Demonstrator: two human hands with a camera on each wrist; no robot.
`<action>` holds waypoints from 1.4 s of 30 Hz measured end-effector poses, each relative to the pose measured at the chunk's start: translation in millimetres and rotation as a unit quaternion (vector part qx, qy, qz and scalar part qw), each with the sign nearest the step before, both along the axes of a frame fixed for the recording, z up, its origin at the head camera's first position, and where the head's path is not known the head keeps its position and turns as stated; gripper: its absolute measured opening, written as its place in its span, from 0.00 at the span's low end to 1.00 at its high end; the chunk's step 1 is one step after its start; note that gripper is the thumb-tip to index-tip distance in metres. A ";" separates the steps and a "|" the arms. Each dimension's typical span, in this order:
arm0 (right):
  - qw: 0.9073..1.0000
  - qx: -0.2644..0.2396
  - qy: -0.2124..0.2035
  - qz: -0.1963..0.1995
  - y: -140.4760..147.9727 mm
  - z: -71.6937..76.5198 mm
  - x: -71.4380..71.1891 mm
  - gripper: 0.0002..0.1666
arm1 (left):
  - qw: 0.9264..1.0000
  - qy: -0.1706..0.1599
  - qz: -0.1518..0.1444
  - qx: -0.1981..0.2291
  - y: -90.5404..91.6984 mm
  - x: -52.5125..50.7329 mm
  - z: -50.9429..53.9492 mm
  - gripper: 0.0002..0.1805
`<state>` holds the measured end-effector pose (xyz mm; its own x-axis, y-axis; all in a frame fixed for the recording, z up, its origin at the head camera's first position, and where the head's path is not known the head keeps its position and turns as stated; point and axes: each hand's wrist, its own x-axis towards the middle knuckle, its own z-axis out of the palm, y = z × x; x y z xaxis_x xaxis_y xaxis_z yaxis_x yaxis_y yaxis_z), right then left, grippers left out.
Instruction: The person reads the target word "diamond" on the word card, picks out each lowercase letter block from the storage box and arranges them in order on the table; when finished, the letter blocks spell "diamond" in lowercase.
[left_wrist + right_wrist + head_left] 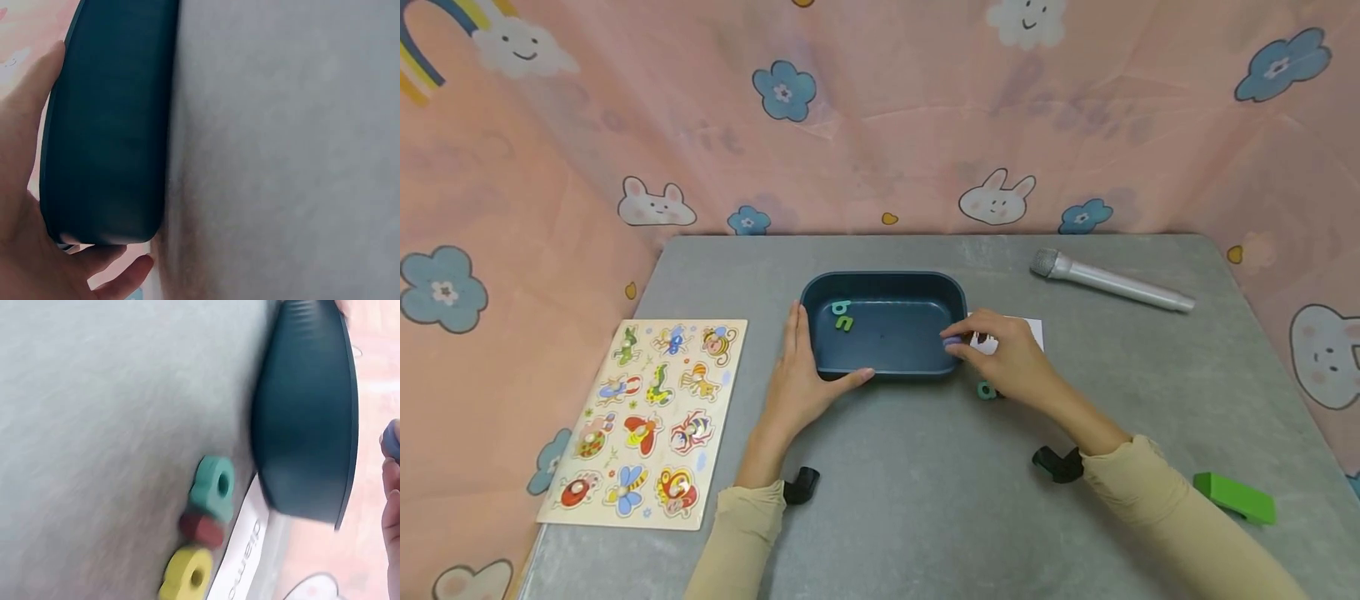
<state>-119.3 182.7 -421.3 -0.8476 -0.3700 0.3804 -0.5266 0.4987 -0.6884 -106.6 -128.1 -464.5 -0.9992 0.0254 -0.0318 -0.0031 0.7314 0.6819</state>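
Note:
A dark blue tray [883, 354] with rounded corners stands on the table. My left hand [800, 383] grips its near left corner, fingers along the end wall and thumb on the front rim. Between thumb and fingertips my right hand [1007, 354] pinches a small purple piece [952, 340] at the tray's right rim; its shape is mostly hidden. Inside the tray, towards the left, lie a teal letter [841, 308] and a green letter n [844, 323]. Beneath my right hand a teal letter [214, 487], a red piece [201, 529] and a yellow letter [187, 575] lie in a row.
A white card [1036, 331] with printed letters lies right of the tray, partly covered by my right hand. An insect puzzle board [655, 392] is at the left. A silver microphone [1112, 282] lies at the back right, and a green block [1234, 497] sits beside my right sleeve.

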 end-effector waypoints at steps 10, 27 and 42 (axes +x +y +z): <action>0.997 -0.019 -0.037 -0.058 42.4 -7.4 11.8 0.11 | 0.996 -0.002 0.014 0.084 3.2 0.0 0.5 0.78; 0.981 0.050 -0.093 -0.163 104.2 -10.2 38.5 0.15 | 0.993 0.003 0.022 0.117 5.6 0.3 -1.4 0.77; 0.965 0.135 -0.137 -0.179 130.1 -27.0 47.4 0.06 | 0.993 -0.002 0.016 0.115 4.6 0.0 -2.1 0.77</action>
